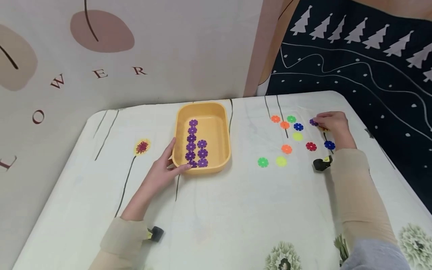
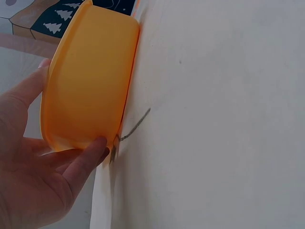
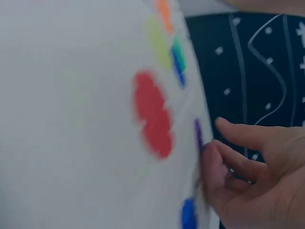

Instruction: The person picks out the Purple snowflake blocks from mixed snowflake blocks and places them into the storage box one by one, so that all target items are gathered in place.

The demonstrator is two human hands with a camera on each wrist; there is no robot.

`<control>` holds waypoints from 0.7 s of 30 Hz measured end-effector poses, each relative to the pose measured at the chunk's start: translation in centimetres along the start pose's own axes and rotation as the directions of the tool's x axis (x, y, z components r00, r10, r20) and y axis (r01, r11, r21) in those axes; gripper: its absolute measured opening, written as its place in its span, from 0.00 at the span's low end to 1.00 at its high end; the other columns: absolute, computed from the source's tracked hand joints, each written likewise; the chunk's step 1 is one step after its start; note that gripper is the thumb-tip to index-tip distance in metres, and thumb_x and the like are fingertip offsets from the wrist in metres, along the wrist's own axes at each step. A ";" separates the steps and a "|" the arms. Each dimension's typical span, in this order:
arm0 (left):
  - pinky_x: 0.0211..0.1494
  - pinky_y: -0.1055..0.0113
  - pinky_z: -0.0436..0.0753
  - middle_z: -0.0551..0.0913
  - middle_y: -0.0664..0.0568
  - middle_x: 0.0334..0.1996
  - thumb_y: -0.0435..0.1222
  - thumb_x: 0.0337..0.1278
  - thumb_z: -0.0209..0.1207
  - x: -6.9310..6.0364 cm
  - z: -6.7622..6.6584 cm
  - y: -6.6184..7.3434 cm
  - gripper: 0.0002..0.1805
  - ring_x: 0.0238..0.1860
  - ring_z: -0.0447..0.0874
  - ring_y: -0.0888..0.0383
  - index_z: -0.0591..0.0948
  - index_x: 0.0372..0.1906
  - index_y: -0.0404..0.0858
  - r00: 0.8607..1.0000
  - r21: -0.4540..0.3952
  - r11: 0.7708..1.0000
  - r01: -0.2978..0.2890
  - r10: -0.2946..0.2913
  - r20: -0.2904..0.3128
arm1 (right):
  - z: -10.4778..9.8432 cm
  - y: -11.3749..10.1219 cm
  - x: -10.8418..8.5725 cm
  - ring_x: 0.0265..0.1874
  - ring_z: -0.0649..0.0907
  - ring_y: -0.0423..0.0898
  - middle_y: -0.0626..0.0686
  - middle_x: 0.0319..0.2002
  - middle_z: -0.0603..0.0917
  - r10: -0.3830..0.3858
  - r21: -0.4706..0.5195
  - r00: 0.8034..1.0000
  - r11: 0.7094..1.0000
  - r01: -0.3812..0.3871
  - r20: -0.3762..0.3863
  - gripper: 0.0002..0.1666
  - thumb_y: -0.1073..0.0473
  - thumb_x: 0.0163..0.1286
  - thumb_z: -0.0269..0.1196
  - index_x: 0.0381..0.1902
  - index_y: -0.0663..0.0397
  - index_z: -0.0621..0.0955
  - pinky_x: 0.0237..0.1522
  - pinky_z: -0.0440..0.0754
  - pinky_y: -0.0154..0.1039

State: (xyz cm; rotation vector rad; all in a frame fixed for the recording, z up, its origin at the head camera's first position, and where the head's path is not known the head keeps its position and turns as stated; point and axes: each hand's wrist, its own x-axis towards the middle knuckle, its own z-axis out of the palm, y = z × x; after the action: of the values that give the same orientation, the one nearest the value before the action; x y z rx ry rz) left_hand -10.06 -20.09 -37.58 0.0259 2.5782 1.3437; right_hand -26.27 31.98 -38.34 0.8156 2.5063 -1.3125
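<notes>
My left hand [image 1: 160, 170] grips the near left corner of a yellow plastic tray [image 1: 219, 165], its thumb over the front rim. In the left wrist view, the fingers hold the tray's outer wall [image 2: 93, 81]. Inside the tray, purple flower-shaped discs [image 1: 191, 138] lie in two columns of unequal length. On the far right of the table, my right hand [image 1: 335, 123] is at another purple flower disc [image 1: 313, 122]. The right wrist view has the fingertips by this purple disc [image 3: 198, 133], with the thumb apart from them; whether they touch it is unclear.
Loose flower discs lie right of the tray: orange [image 1: 286, 149], green [image 1: 263, 162], yellow [image 1: 281, 161], red [image 1: 311, 146] and blue [image 1: 329, 145]. A flower-printed white cloth [image 1: 236, 210] covers the table. Dark tree-patterned fabric [image 1: 354, 71] hangs beyond its right edge.
</notes>
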 end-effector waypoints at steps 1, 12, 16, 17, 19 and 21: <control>0.70 0.50 0.76 0.51 0.45 0.81 0.53 0.58 0.67 0.0 0.0 0.0 0.57 0.73 0.66 0.39 0.39 0.81 0.57 1.000 0.000 1.000 -0.001 0.001 0.000 | 0.0 -0.2 -0.6 0.60 0.74 0.50 0.61 0.73 0.68 -0.003 -0.040 1.000 0.999 0.003 0.009 0.32 0.47 0.75 0.57 0.72 0.54 0.70 0.74 0.71 0.44; 0.71 0.50 0.76 0.46 0.48 0.81 0.52 0.59 0.67 0.0 0.0 0.2 0.58 0.73 0.67 0.38 0.39 0.81 0.56 1.000 0.011 1.000 0.007 -0.007 0.003 | -0.4 -0.3 -1.1 0.42 0.78 0.48 0.62 0.53 0.76 -0.026 -0.203 0.999 0.979 0.033 0.038 0.29 0.50 0.73 0.61 0.62 0.65 0.75 0.53 0.83 0.39; 0.70 0.50 0.76 0.47 0.48 0.81 0.51 0.59 0.67 0.0 0.0 0.2 0.57 0.73 0.67 0.39 0.39 0.81 0.56 1.000 0.009 1.000 0.006 -0.006 0.000 | 0.1 -0.7 -0.7 0.31 0.81 0.35 0.54 0.49 0.79 -0.051 -0.055 0.996 0.997 0.055 0.077 0.27 0.50 0.70 0.65 0.61 0.59 0.77 0.28 0.79 0.20; 0.70 0.50 0.76 0.47 0.48 0.81 0.51 0.59 0.67 0.0 0.0 0.3 0.57 0.73 0.67 0.39 0.39 0.81 0.56 1.000 0.009 1.000 0.005 -0.005 -0.001 | 0.5 -1.1 -1.0 0.32 0.81 0.34 0.52 0.51 0.78 -0.063 -0.014 0.994 0.998 0.064 0.087 0.27 0.49 0.70 0.65 0.61 0.56 0.78 0.30 0.80 0.19; 0.70 0.50 0.76 0.47 0.47 0.81 0.51 0.59 0.67 0.0 -0.1 0.3 0.57 0.73 0.67 0.38 0.39 0.81 0.56 1.000 0.011 1.000 0.006 -0.006 -0.001 | 1.4 -2.4 -2.0 0.36 0.81 0.35 0.51 0.52 0.79 -0.120 0.041 0.987 0.992 0.116 0.102 0.26 0.48 0.68 0.66 0.60 0.52 0.80 0.37 0.83 0.21; 0.70 0.49 0.76 0.46 0.47 0.81 0.51 0.60 0.67 -0.1 -0.1 0.2 0.57 0.73 0.67 0.38 0.39 0.81 0.56 1.000 0.013 1.000 0.011 -0.011 0.000 | 2.5 -4.2 -3.4 0.42 0.82 0.38 0.54 0.55 0.80 -0.184 0.078 0.973 0.982 0.174 0.139 0.25 0.49 0.69 0.66 0.60 0.52 0.80 0.48 0.85 0.26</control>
State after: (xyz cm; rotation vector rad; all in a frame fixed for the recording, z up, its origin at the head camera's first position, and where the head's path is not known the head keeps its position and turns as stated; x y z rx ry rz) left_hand -10.05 -20.04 -37.33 0.0144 2.5837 1.3227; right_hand -25.99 26.74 -35.44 0.4941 2.4802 -1.4596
